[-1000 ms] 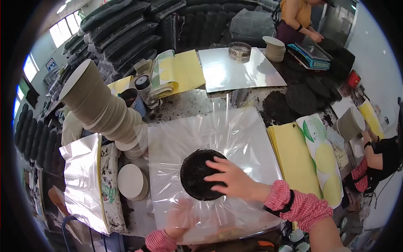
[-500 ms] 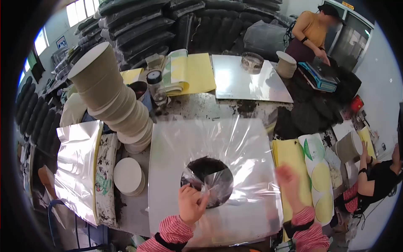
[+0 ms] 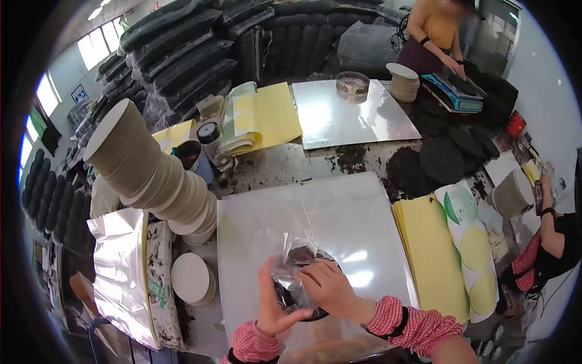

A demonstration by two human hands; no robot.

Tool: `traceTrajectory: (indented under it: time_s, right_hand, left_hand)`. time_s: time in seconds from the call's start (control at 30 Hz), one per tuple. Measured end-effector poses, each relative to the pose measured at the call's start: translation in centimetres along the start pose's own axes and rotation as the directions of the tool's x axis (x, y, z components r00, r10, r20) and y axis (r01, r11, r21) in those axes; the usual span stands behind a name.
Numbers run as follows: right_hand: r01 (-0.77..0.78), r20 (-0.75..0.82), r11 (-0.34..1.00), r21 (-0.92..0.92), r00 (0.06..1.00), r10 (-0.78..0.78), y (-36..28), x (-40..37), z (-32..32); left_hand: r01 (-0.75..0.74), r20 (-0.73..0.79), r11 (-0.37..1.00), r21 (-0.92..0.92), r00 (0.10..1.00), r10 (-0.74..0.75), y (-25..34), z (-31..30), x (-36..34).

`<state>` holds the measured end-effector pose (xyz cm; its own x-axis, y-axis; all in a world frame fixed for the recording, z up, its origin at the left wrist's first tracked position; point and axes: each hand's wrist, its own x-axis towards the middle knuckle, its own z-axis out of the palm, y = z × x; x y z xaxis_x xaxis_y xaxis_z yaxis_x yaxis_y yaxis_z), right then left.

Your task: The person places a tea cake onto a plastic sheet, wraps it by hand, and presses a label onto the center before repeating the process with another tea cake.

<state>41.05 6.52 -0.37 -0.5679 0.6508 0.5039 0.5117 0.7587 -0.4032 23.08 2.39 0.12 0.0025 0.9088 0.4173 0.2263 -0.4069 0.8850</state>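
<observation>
Head view, looking down at the table (image 3: 285,164). Dark round cake (image 3: 316,258) lies flat near the table's front edge, directly ahead of me, on a pale sheet (image 3: 364,212) and under a clear film (image 3: 285,233). Only its far rim and a sliver of its near rim show, the rest being covered by film and hands. My left hand (image 3: 274,306) stands on edge against the cake's left rim, thumb upright and fingers curled in under the near side, so that it grips the cake through the film. My right hand (image 3: 332,290) comes in from the right and lies on top of the cake, fingers stretched flat and pointing left, closed on nothing. Its fingertips (image 3: 306,274) pin a gathered bunch of film against the cake's upper face. Both hands touch the cake, which sits between them: left hand at the side, right hand above. Being round, the cake has no long axis. The bunched film does have one, rising from the cake's middle away from me and slightly to the left. Well to the left stand a leaning stack of paper discs (image 3: 145,164) and a low pile of discs (image 3: 191,279). Yellow sheets (image 3: 427,242) lie just beside the pale sheet on the right.
</observation>
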Motion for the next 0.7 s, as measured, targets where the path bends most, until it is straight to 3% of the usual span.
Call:
traceTrajectory:
  time_s: [0.03, 0.1, 0.13, 0.17, 0.23, 0.27, 0.3, 0.33, 0.37, 0.4, 0.43, 0.47, 0.5, 0.53, 0.57, 0.6, 0.63, 0.7]
  right_hand:
    - [-0.001, 0.010, 1.000, 0.006, 1.000, 0.001, 0.1, -0.1, -0.5]
    - [-0.029, 0.154, 0.922, 0.387, 0.987, -0.034, 1.9, 0.2, -2.7]
    - [-0.118, 0.106, 0.751, 0.650, 0.992, 0.064, 2.7, 0.1, -3.5]
    - [-0.278, 0.037, 0.600, 0.750, 0.923, 0.382, 3.7, -0.7, -2.3]
    - [-0.355, -0.054, 0.347, 0.868, 0.627, 0.777, 5.2, 2.7, -0.5]
    - [-0.363, -0.048, 0.339, 0.868, 0.619, 0.784, 4.2, 3.0, -0.1]
    - [-0.292, -0.040, 0.430, 0.854, 0.788, 0.614, 3.1, 3.8, -0.2]
    - [-0.197, -0.027, 0.502, 0.842, 0.915, 0.404, 2.6, 4.5, -0.2]
    - [0.059, -0.073, 0.727, 0.685, 0.997, -0.012, 2.7, 3.9, -0.3]
    - [0.142, -0.067, 0.662, 0.736, 0.988, -0.138, 2.8, 3.6, -0.5]
    - [0.213, -0.064, 0.585, 0.783, 0.962, -0.264, 2.9, 3.2, -0.5]
    - [-0.046, 0.047, 0.425, 0.904, 0.999, 0.006, 3.3, 1.3, 0.9]
    - [-0.276, 0.225, 0.186, 0.943, 0.940, 0.256, 3.6, -0.7, 2.0]
    - [-0.258, 0.175, 0.097, 0.961, 0.843, 0.509, 2.7, 0.5, 1.2]
    - [-0.426, 0.141, 0.276, 0.861, 0.724, 0.675, 0.8, 1.7, 0.1]
    - [-0.364, -0.029, 0.610, 0.704, 0.844, 0.536, -0.1, 1.6, -0.2]
    - [-0.218, -0.152, 0.860, 0.460, 0.936, 0.318, -0.6, 1.8, -0.2]
    - [-0.241, -0.141, 0.895, 0.375, 0.940, 0.312, -0.4, 1.8, 0.5]
  left_hand:
    - [0.010, -0.005, 1.000, -0.001, 1.000, -0.010, 0.1, 0.7, -0.6]
    - [0.041, -0.040, 0.991, 0.130, 0.999, -0.036, -0.1, 1.8, -0.4]
    - [0.055, -0.053, 0.979, 0.196, 0.998, -0.045, -0.4, 2.0, 0.1]
    - [0.051, -0.049, 0.979, 0.197, 0.998, -0.043, -0.7, 2.0, 0.4]
    - [0.144, -0.078, 0.987, 0.077, 0.987, -0.138, -0.8, 2.5, -0.3]
    - [0.160, -0.086, 0.981, 0.108, 0.985, -0.152, -0.8, 2.5, -0.3]
    - [0.161, -0.085, 0.981, 0.110, 0.985, -0.153, -0.7, 2.9, -0.3]
    - [0.136, -0.188, 0.976, -0.170, 0.968, -0.168, -0.6, 3.4, -0.3]
    - [0.072, -0.284, 0.899, -0.431, 0.935, -0.211, -0.5, 3.4, -0.3]
    - [0.054, -0.276, 0.981, -0.184, 0.955, -0.104, -0.7, 2.2, -0.1]
    - [0.052, -0.294, 0.982, -0.183, 0.950, -0.105, -0.9, 1.4, 0.0]
    - [-0.063, -0.126, 0.995, 0.075, 0.989, 0.072, -1.2, 1.0, -0.2]
    - [-0.205, 0.084, 0.933, 0.296, 0.978, 0.188, -1.3, 1.3, -0.7]
    - [-0.073, 0.116, 0.896, 0.437, 0.993, 0.025, -1.3, 2.4, -0.8]
    - [-0.046, 0.095, 0.905, 0.424, 0.995, 0.006, -1.1, 3.4, -0.7]
    - [-0.021, 0.127, 0.821, 0.570, 0.990, -0.063, -1.0, 3.9, 0.0]
    - [-0.013, 0.147, 0.708, 0.706, 0.981, -0.129, -1.0, 3.9, 0.5]
    - [-0.005, 0.201, 0.707, 0.707, 0.960, -0.195, -1.5, 3.1, 0.4]
